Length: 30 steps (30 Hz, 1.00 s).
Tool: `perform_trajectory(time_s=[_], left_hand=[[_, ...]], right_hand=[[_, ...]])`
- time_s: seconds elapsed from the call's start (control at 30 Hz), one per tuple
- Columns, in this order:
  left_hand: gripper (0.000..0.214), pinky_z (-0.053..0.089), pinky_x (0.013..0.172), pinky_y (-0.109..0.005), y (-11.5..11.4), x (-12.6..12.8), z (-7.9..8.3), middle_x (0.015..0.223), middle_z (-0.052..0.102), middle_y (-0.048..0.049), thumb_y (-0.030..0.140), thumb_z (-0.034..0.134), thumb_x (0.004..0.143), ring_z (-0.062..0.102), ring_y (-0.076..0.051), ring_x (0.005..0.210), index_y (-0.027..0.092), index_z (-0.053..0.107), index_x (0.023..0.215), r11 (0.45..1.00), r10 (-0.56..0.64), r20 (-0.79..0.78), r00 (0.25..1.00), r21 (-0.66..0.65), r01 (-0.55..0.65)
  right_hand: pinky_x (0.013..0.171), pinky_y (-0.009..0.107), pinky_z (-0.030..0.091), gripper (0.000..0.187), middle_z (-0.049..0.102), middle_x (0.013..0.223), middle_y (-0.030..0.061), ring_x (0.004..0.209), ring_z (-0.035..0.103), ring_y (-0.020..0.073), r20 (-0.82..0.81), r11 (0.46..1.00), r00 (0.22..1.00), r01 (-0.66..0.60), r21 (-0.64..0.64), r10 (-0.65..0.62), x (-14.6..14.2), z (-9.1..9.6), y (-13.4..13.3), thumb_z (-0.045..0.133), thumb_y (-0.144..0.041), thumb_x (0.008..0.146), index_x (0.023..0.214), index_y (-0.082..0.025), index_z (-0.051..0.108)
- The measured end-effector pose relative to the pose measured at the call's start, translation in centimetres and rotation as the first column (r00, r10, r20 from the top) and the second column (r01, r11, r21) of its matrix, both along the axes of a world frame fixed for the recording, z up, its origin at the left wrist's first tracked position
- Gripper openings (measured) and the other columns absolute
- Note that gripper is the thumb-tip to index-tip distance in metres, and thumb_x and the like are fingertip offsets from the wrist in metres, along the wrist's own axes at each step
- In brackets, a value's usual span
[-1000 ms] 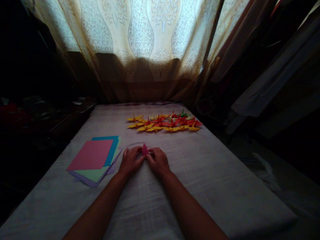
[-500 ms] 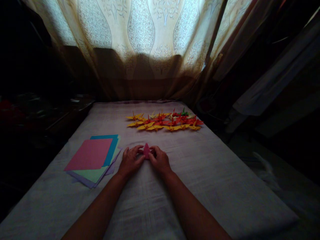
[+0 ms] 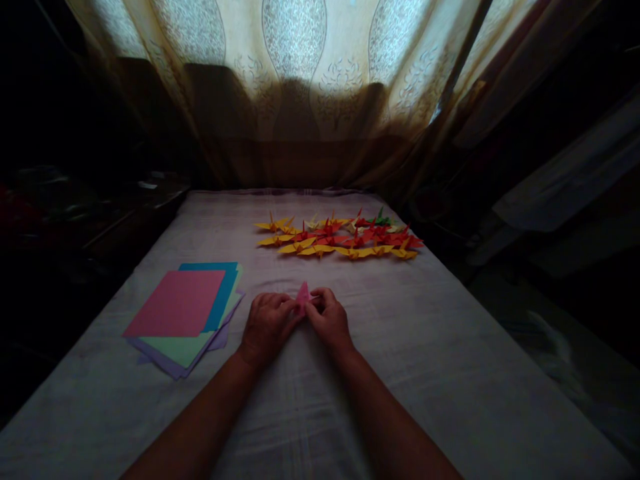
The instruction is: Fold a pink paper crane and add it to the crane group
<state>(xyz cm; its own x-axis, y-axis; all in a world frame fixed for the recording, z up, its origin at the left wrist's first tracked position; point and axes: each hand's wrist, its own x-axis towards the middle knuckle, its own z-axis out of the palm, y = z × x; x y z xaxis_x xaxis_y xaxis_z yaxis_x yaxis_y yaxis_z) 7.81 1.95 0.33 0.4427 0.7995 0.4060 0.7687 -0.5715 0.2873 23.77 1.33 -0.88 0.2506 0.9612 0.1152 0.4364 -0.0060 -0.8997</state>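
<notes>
A small folded piece of pink origami paper (image 3: 303,296) stands pointed end up between my two hands, just above the middle of the cloth-covered table. My left hand (image 3: 269,321) pinches its lower left side between thumb and fingers. From the other side, my right hand (image 3: 329,317) grips its lower right part, thumb toward me and fingers curled behind. The fingertips hide the paper's bottom edge and some of its folds.
Left of my hands lies a loose stack of square paper, with a pink sheet (image 3: 177,303) on top of blue, pale green and purple ones. Several folded paper cranes (image 3: 320,250) in yellow, red, white and green stand in rows farther back. A patterned curtain (image 3: 300,120) hangs behind the table.
The folded pink paper has turned and a broader, lighter face of it shows. My left fingers have closed in more tightly on it. The whole view has shifted slightly.
</notes>
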Motion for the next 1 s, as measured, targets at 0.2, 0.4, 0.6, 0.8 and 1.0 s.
perform_trajectory(time_s=[0.2, 0.4, 0.6, 0.8, 1.0], left_hand=[[0.019, 0.042, 0.088, -0.038, 0.3, -0.3, -0.2, 0.093, 0.071, -0.0045, 0.032, 0.052, 0.096, 0.061, -0.022, 0.091, 0.024, 0.07, 0.097, 1.0, -0.006, 0.014, 1.0, 0.017, 0.006], [0.027, 0.045, 0.078, -0.034, 0.5, -0.7, -0.5, 0.088, 0.071, -0.0057, 0.032, 0.043, 0.1, 0.064, -0.021, 0.083, 0.021, 0.069, 0.098, 1.0, 0.001, 0.066, 0.998, 0.019, -0.002], [0.032, 0.046, 0.072, -0.031, 0.6, -1.0, -1.4, 0.086, 0.075, -0.0052, 0.036, 0.04, 0.102, 0.067, -0.019, 0.073, 0.02, 0.068, 0.099, 0.993, -0.025, 0.157, 0.987, 0.117, 0.006], [0.024, 0.049, 0.072, -0.028, 0.6, -0.9, -1.0, 0.09, 0.076, -0.0034, 0.035, 0.047, 0.098, 0.069, -0.017, 0.076, 0.022, 0.068, 0.102, 1.0, -0.008, 0.281, 0.96, 0.008, 0.006], [0.022, 0.052, 0.072, -0.026, 0.6, -0.9, -0.9, 0.092, 0.075, -0.0011, 0.036, 0.058, 0.091, 0.069, -0.015, 0.072, 0.024, 0.068, 0.107, 0.984, 0.0, 0.389, 0.921, -0.164, 0.069]], right_hand=[[0.073, 0.03, 0.052, 0.017, 0.07, 0.079, -0.0007, 0.075, 0.067, 0.0178, -0.097, 0.997, 0.993, -0.067, 0.024, 0.069, 0.3, -0.1, -0.1, 0.056, -0.035, 0.081, 0.093, -0.023, 0.059], [0.078, 0.029, 0.053, 0.02, 0.066, 0.093, 0.0054, 0.084, 0.064, 0.0172, 0.14, 0.955, 0.986, -0.129, 0.267, 0.094, 0.8, -0.3, -0.7, 0.056, -0.028, 0.087, 0.1, -0.021, 0.069], [0.089, 0.038, 0.05, 0.02, 0.064, 0.111, 0.0086, 0.1, 0.061, 0.0221, 0.378, 0.893, 0.926, -0.189, 0.408, 0.024, 1.2, -0.2, -0.9, 0.063, -0.027, 0.087, 0.105, -0.025, 0.072], [0.084, 0.034, 0.048, 0.013, 0.071, 0.098, 0.0049, 0.094, 0.065, 0.0197, 0.373, 0.888, 0.921, -0.26, 0.38, 0.11, 1.0, 0.1, -1.1, 0.059, -0.023, 0.09, 0.098, -0.025, 0.069], [0.082, 0.032, 0.044, 0.01, 0.073, 0.096, 0.0026, 0.092, 0.066, 0.0182, 0.345, 0.879, 0.926, -0.286, 0.381, 0.152, 0.8, 0.2, -1.2, 0.059, -0.021, 0.091, 0.096, -0.024, 0.066]])
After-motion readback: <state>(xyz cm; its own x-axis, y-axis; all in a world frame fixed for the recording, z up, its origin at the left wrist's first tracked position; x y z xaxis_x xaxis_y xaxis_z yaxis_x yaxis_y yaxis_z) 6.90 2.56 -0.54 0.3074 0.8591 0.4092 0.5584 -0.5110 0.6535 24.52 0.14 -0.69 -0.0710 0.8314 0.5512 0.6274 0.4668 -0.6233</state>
